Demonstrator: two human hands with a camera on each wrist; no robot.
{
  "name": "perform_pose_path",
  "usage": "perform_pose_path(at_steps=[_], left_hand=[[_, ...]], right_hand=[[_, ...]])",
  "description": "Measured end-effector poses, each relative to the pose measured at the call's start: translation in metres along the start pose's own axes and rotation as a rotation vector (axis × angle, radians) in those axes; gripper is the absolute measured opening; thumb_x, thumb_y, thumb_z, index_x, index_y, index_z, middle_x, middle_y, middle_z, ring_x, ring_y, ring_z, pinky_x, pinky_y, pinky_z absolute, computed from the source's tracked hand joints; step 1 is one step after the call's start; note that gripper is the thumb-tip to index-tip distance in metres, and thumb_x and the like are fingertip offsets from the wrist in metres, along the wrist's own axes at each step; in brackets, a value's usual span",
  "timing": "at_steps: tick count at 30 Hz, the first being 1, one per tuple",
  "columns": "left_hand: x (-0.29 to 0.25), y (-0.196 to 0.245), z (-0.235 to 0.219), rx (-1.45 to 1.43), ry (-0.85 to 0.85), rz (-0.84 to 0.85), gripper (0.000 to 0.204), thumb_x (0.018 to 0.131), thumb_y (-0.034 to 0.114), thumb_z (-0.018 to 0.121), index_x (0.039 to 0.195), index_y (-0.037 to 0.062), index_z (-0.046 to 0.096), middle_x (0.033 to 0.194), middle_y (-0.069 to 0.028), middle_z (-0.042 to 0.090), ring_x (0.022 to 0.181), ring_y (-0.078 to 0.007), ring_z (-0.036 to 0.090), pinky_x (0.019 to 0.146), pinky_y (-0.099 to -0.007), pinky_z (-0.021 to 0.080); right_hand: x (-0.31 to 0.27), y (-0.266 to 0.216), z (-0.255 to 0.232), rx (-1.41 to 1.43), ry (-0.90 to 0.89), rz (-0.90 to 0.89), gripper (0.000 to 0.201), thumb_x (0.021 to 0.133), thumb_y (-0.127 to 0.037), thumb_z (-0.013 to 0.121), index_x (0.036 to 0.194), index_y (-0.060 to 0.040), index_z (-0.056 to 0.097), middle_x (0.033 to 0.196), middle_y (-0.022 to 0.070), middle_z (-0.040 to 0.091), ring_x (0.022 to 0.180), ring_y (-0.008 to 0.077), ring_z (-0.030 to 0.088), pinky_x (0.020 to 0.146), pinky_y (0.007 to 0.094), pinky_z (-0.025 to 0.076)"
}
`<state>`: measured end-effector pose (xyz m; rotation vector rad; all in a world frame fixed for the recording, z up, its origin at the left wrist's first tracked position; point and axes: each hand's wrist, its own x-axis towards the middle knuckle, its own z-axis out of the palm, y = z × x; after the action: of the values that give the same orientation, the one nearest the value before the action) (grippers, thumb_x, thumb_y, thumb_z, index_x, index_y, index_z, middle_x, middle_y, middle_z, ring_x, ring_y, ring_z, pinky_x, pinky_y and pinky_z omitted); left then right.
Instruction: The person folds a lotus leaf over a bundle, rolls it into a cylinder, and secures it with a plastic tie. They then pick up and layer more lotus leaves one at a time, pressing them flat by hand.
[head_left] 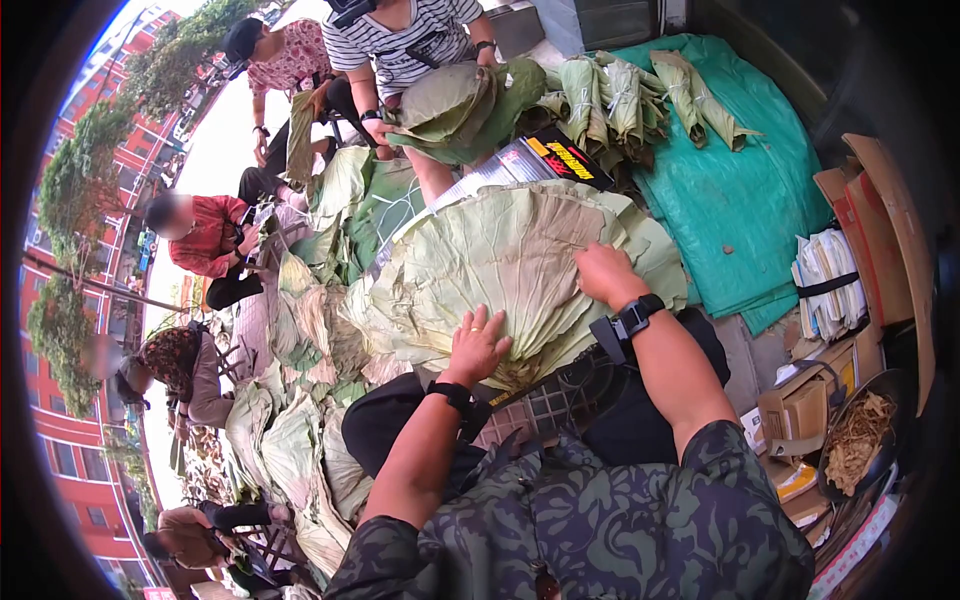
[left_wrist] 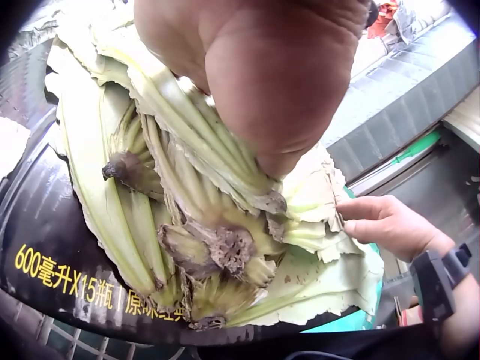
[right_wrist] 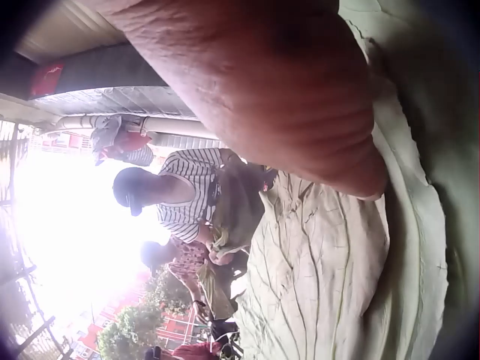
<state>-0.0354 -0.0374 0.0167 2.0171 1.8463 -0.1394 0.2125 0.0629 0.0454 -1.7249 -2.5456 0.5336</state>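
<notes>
A thick stack of folded, pale green-brown dried lotus leaves (head_left: 520, 250) lies across the person's lap in the head view. On its near part rests the left hand (head_left: 478, 350), fingers spread over the veins. The right hand (head_left: 605, 275) is farther right on the stack; the left wrist view shows its thumb and fingers pinching a leaf edge. In that view the gathered stem ends (left_wrist: 232, 247) of the leaves point toward the near side, beneath the left palm. The right palm (right_wrist: 262, 90) covers part of the leaf surface in the right wrist view.
Under the stack is a black printed carton (left_wrist: 82, 277). Rolled leaf bundles (head_left: 620, 100) lie by a green tarp (head_left: 720, 230). Loose leaves (head_left: 300, 450) spread on the left. Across from me a person in stripes (head_left: 410, 40) holds leaves. Cardboard boxes (head_left: 800, 410) stand at right.
</notes>
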Motion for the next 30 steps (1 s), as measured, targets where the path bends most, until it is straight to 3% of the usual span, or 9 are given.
perform_pose_path(at_steps=[2,4,6,10,14,17,23,30], left_hand=[[-0.001,0.000,0.002,-0.030,0.001,0.008,0.056,0.085,0.044,0.046,0.134,0.0193,0.035,0.142,-0.0196,0.023,0.130,-0.0425,0.019,0.103,-0.0487,0.021],[0.000,-0.003,0.004,-0.050,-0.002,0.001,0.057,0.085,0.044,0.045,0.135,0.0200,0.034,0.143,-0.0194,0.021,0.131,-0.0420,0.017,0.103,-0.0486,0.020],[0.002,-0.003,0.005,-0.046,-0.018,-0.004,0.056,0.085,0.045,0.045,0.135,0.0214,0.033,0.143,-0.0184,0.020,0.131,-0.0420,0.016,0.103,-0.0498,0.019],[0.002,-0.006,0.014,-0.018,0.000,0.005,0.057,0.085,0.044,0.045,0.134,0.0187,0.033,0.143,-0.0179,0.021,0.130,-0.0419,0.019,0.101,-0.0530,0.021],[0.003,-0.005,0.013,-0.018,-0.043,-0.023,0.058,0.086,0.048,0.042,0.136,0.0217,0.030,0.144,-0.0175,0.018,0.132,-0.0412,0.016,0.103,-0.0527,0.018],[0.002,-0.005,0.012,0.005,-0.046,-0.018,0.058,0.086,0.047,0.042,0.137,0.0220,0.030,0.144,-0.0177,0.018,0.131,-0.0412,0.016,0.103,-0.0531,0.017],[0.002,-0.008,0.017,-0.021,-0.001,-0.001,0.058,0.085,0.045,0.045,0.136,0.0212,0.032,0.143,-0.0186,0.020,0.131,-0.0423,0.018,0.102,-0.0534,0.019],[0.001,-0.006,0.015,-0.005,0.067,0.026,0.056,0.083,0.042,0.049,0.133,0.0199,0.037,0.140,-0.0191,0.026,0.127,-0.0433,0.024,0.100,-0.0517,0.024]], right_hand=[[-0.004,-0.007,-0.007,0.014,0.037,-0.013,0.021,0.075,-0.011,0.054,0.093,-0.0058,0.062,0.096,0.0135,0.060,0.093,0.0321,0.058,0.079,0.0438,0.047],[-0.010,-0.021,-0.016,0.096,0.127,-0.150,0.020,0.073,-0.011,0.055,0.091,-0.0052,0.062,0.095,0.0140,0.060,0.090,0.0323,0.058,0.078,0.0428,0.047],[-0.019,-0.042,-0.030,0.120,0.081,-0.227,0.020,0.073,-0.015,0.057,0.090,-0.0064,0.060,0.092,0.0138,0.059,0.089,0.0318,0.058,0.076,0.0413,0.047],[-0.033,-0.082,-0.029,0.325,0.106,-0.601,0.031,0.071,-0.023,0.064,0.097,-0.0098,0.057,0.087,0.0110,0.058,0.086,0.0304,0.057,0.073,0.0396,0.047],[-0.028,-0.078,-0.010,0.136,-0.146,-0.515,0.032,0.069,-0.024,0.065,0.096,-0.0081,0.058,0.085,0.0114,0.059,0.082,0.0308,0.059,0.070,0.0414,0.048],[-0.018,-0.071,-0.008,-0.008,-0.137,-0.427,0.029,0.069,-0.022,0.065,0.093,-0.0080,0.058,0.084,0.0123,0.059,0.081,0.0312,0.060,0.068,0.0418,0.048],[-0.014,-0.068,-0.010,0.170,0.055,-0.456,0.023,0.069,-0.021,0.064,0.088,-0.0076,0.059,0.083,0.0136,0.059,0.079,0.0318,0.060,0.068,0.0420,0.048],[-0.005,-0.070,-0.002,0.139,0.018,-0.429,0.022,0.069,-0.020,0.063,0.087,-0.0071,0.059,0.083,0.0140,0.059,0.079,0.0323,0.060,0.068,0.0421,0.048]])
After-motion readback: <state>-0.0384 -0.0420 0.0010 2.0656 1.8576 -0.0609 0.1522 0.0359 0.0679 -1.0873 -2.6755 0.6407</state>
